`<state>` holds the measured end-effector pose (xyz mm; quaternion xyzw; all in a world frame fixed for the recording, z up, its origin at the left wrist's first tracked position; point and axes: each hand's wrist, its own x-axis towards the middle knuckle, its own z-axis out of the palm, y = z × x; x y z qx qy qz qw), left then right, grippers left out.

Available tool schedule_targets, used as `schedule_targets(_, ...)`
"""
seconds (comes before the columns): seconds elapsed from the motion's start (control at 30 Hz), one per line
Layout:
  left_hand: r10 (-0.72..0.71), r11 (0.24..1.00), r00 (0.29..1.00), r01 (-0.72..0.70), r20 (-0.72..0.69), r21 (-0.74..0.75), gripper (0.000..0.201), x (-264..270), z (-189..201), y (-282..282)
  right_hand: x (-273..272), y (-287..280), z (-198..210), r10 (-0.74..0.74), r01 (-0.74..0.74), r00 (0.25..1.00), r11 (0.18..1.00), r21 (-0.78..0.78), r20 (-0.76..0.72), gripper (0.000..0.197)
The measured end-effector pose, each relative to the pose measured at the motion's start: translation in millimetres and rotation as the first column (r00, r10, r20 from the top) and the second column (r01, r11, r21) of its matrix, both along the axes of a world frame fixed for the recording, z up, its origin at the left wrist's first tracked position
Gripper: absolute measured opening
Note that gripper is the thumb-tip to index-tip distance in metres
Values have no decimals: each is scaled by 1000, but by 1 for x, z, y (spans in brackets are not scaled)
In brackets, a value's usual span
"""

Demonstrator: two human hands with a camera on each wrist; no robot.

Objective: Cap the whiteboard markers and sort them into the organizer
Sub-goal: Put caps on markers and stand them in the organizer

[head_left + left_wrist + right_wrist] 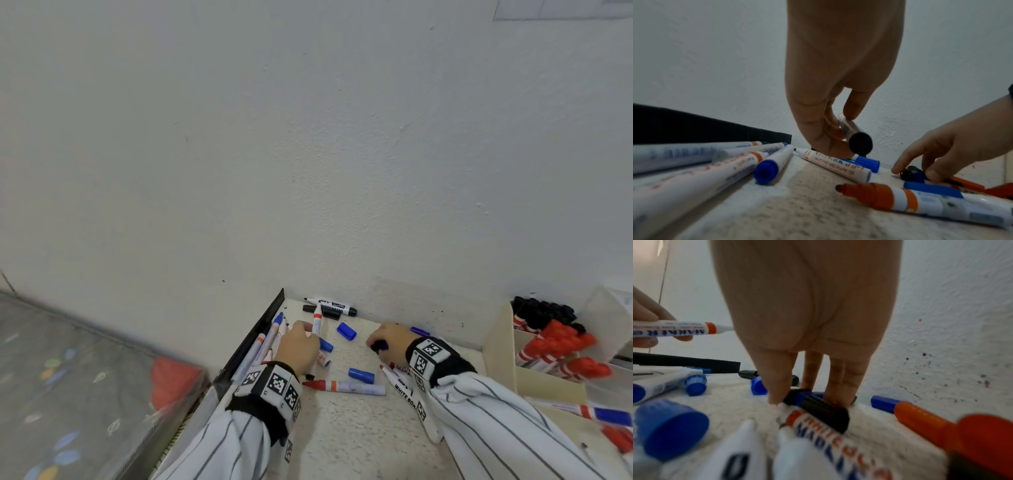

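While your left hand [297,346] pinches an uncapped marker [317,320] between thumb and fingers [854,107], holding it off the bench [356,428] with its tip pointing toward the wall [308,137], your right hand [388,339] reaches down onto a black cap [824,412] lying on the bench, with its fingers [777,386] curled around the cap's sides. Just beside that cap lie a blue cap [346,331] and another blue cap [361,375], and an uncapped red marker [342,387] lies across the bench below your left hand. A black marker [334,305] lies against the wall at the far edge. To your left a cluster of markers [270,339] leans along a black strip [257,335] at the bench's edge. To your right stands the organizer [503,346], its compartments holding black-capped markers [544,311] at the back and red-capped markers [561,342] nearer you; a blue-capped marker [596,413] lies in its front section.
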<state>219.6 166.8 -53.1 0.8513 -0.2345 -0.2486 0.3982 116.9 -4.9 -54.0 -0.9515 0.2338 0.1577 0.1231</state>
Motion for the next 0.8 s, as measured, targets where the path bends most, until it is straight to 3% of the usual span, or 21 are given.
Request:
schedule_targets(0.17,-4,999,995,-1,-97,-45,28,-20,3,11,-5,10,2,-30,32,999,998,-54,44,12)
schedule_targets(0.27,-33,997,974,18,-223,-69,23,-35,9,19,-12,14,1,-14,14,1000,1000,-24,7,26)
schedule_targets(0.37,-122,993,893,113,-432,-46,27,-55,11,28,-18,19,1,-15,15,1000,999,-34,-11,25)
schedule_targets(0.47,-195,977,822,210,-536,-34,30,-72,6,34,-23,23,5,-100,103,980,995,-11,170,20)
schedule_targets(0.57,-242,966,907,258,-344,0,24,-82,-2,33,-34,23,16,-211,192,904,977,89,371,26)
schedule_targets(0.67,-219,976,958,214,-188,-45,20,-86,-11,29,-50,24,31,-330,264,780,944,198,532,14)
schedule_targets(0.73,-201,976,974,190,-104,-109,18,-89,-12,26,-65,26,37,-370,266,726,929,259,579,15)
schedule_targets(0.8,-205,967,979,199,-21,-156,20,-92,-13,24,-80,31,40,-373,262,722,927,268,583,15)
